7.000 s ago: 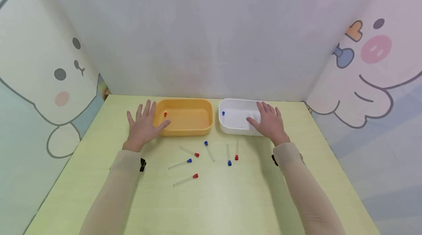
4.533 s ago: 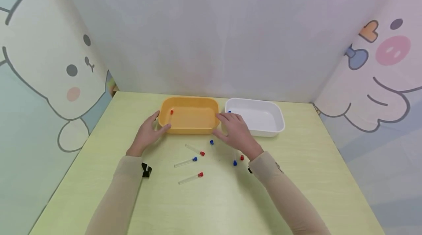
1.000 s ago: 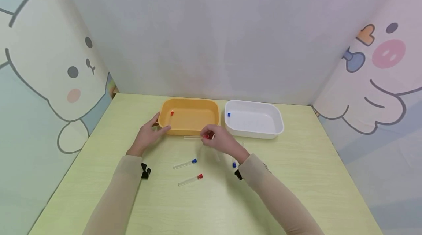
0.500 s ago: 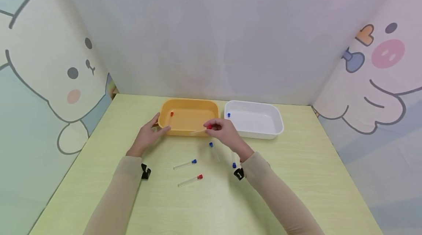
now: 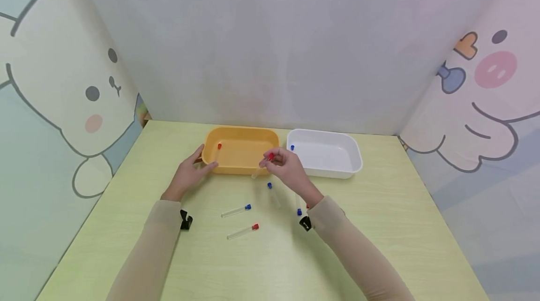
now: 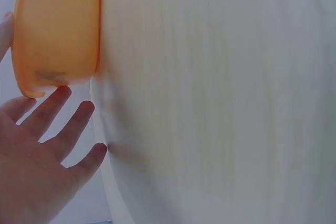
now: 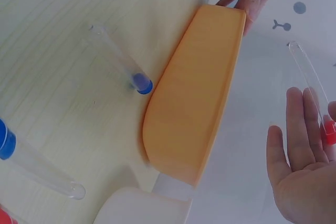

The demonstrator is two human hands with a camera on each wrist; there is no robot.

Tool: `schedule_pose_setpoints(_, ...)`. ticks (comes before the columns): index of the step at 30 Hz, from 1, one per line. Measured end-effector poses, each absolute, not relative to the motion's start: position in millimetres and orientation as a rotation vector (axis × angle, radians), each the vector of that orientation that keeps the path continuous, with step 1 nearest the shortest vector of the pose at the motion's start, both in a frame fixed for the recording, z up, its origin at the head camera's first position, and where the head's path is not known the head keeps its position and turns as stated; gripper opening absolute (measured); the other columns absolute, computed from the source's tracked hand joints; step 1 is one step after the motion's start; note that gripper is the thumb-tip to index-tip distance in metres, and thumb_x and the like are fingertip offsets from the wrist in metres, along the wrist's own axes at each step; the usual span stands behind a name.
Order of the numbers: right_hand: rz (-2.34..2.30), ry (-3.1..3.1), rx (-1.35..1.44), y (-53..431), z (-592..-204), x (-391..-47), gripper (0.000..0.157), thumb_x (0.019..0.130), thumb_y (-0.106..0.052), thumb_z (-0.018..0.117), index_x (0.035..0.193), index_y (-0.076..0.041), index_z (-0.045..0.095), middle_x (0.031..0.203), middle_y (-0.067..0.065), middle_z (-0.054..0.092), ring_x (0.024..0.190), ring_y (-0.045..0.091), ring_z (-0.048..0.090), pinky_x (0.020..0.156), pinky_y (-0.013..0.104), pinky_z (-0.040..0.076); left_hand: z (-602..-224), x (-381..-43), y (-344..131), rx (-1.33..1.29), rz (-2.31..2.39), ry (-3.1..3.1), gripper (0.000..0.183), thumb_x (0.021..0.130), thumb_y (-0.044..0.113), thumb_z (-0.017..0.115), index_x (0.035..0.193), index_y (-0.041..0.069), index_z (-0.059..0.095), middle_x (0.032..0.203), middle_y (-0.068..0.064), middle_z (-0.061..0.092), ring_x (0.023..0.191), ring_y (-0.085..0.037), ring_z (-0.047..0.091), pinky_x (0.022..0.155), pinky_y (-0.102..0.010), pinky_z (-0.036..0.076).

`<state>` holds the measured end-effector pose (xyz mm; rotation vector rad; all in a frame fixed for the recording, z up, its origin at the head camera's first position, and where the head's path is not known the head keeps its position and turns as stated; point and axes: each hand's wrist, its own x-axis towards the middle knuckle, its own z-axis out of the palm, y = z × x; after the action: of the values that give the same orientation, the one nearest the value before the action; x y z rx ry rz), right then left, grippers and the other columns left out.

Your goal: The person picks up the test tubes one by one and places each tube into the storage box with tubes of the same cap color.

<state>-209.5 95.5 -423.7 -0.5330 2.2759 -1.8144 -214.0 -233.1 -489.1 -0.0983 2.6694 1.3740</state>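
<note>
My right hand (image 5: 287,169) pinches a test tube (image 7: 307,69) at its red cap, with the clear end tilted down over the near right rim of the orange tray (image 5: 242,169). In the right wrist view, the other fingers are spread out beside the tube. My left hand (image 5: 187,176) rests at the tray's left end, thumb near the front rim. The left wrist view has its spread, nearly straight fingertips at the tray's end wall (image 6: 58,35). Inside the tray, toward the left, lies another red-capped tube (image 5: 218,151).
To the right stands a white tray (image 5: 326,173) with a blue-capped tube (image 5: 293,147) in it. On the table lie blue-capped tubes (image 5: 236,211) and a red-capped tube (image 5: 243,231); another red cap (image 5: 308,206) is partly behind the right sleeve. A curtain wall rises behind the trays.
The right hand moved from between the trays to the tubes, took the red-capped tube from the table, lifted it to the orange tray and tilted it. The left hand moved against the tray's left end.
</note>
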Motion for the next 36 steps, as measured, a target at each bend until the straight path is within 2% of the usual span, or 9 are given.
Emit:
schedule_pose_setpoints(4,-1.798,2.337,-0.521,93.7,-422.6,-209.5,0.035,0.098,-0.004,0.065,0.132,-0.001,0.061,0.110,0.020,0.073,0.095,0.029,0.075,0.081,0.019,0.060,-489.9,-214.5,-233.2,-0.096,1.374,2.669,0.101,0.093,0.059,0.068,0.168,0.024,0.010,0.171,-0.011,0.030,0.152,-0.042,0.035,0.121,-0.068,0.031)
schedule_pose_setpoints(7,-1.824,2.313,-0.502,93.6,-422.2,-209.5,0.046,0.098,-0.005,0.065,0.142,-0.006,0.052,0.113,0.021,0.071,0.091,0.022,0.075,0.088,0.024,0.062,-489.0,-213.9,-232.9,-0.086,1.358,2.681,0.100,0.094,0.059,0.067,0.168,0.024,0.009,0.170,-0.012,0.031,0.153,-0.042,0.034,0.121,-0.069,0.030)
schedule_pose_setpoints(12,-1.862,2.283,-0.506,93.9,-421.9,-209.6,0.051,0.098,-0.004,0.063,0.146,-0.010,0.044,0.121,0.029,0.067,0.094,0.021,0.075,0.099,0.035,0.060,-487.4,-213.7,-232.9,-0.078,1.346,2.691,0.100,0.095,0.058,0.067,0.168,0.023,0.008,0.169,-0.014,0.032,0.153,-0.042,0.034,0.121,-0.069,0.030)
schedule_pose_setpoints(19,-1.813,2.348,-0.498,93.7,-422.9,-208.9,0.061,0.095,-0.004,0.071,0.148,-0.008,0.041,0.127,0.020,0.067,0.103,0.018,0.072,0.096,0.029,0.060,-489.0,-214.5,-233.2,-0.081,1.345,2.681,0.101,0.094,0.057,0.068,0.168,0.023,0.008,0.171,-0.013,0.029,0.153,-0.043,0.034,0.120,-0.070,0.030)
schedule_pose_setpoints(22,-1.782,2.355,-0.497,92.9,-423.0,-209.2,0.070,0.092,-0.004,0.075,0.151,-0.008,0.037,0.129,0.017,0.066,0.107,0.020,0.070,0.103,0.038,0.058,-489.2,-214.3,-233.5,-0.075,1.343,2.688,0.102,0.094,0.059,0.068,0.168,0.023,0.008,0.171,-0.012,0.028,0.152,-0.044,0.034,0.120,-0.070,0.030)
schedule_pose_setpoints(26,-1.723,2.349,-0.512,91.9,-423.6,-209.4,0.083,0.089,-0.002,0.078,0.156,-0.006,0.030,0.133,0.018,0.063,0.113,0.025,0.068,0.115,0.051,0.048,-489.4,-213.5,-233.7,-0.078,1.353,2.687,0.102,0.093,0.060,0.068,0.167,0.024,0.009,0.171,-0.011,0.029,0.152,-0.043,0.035,0.120,-0.069,0.030)
schedule_pose_setpoints(31,-1.648,2.345,-0.548,89.7,-423.2,-208.4,0.095,0.085,0.000,0.082,0.159,-0.005,0.023,0.138,0.022,0.057,0.120,0.027,0.064,0.121,0.054,0.040,-489.7,-213.5,-232.8,-0.078,1.347,2.688,0.103,0.092,0.063,0.068,0.167,0.025,0.009,0.170,-0.014,0.030,0.152,-0.043,0.036,0.120,-0.069,0.031)
schedule_pose_setpoints(36,-1.600,2.353,-0.638,86.0,-423.3,-207.9,0.099,0.083,0.001,0.083,0.160,-0.005,0.021,0.132,0.014,0.057,0.121,0.026,0.064,0.119,0.056,0.042,-489.4,-213.6,-233.5,-0.077,1.351,2.685,0.104,0.090,0.066,0.068,0.167,0.026,0.010,0.168,-0.017,0.032,0.152,-0.043,0.036,0.120,-0.070,0.031)
